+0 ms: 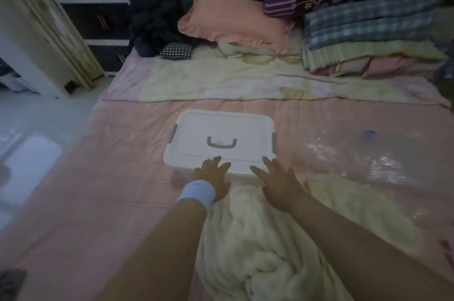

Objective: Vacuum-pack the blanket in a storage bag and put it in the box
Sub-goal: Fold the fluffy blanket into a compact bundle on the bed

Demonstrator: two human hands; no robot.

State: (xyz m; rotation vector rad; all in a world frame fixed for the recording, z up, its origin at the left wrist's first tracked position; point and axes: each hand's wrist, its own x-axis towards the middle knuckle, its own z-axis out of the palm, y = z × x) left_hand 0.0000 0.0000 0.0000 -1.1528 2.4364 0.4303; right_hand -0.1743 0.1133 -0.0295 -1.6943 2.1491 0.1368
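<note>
Crumpled cream blanket (258,239) is lying on the bed (98,178), just in front of the white box (221,129). Both hands are reaching over it with fingers spread and straight, gripping nothing. The left hand (212,178), wearing a pale blue wristband (197,194), and the right hand (276,178) are laying fingertips on the box's near lid edge. Right of the box, a clear storage bag (356,156) is lying flat.

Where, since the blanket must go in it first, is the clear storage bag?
In the head view the clear storage bag lies flat on the pink bedsheet, just right of the white lidded box and beyond the cream blanket.
</note>
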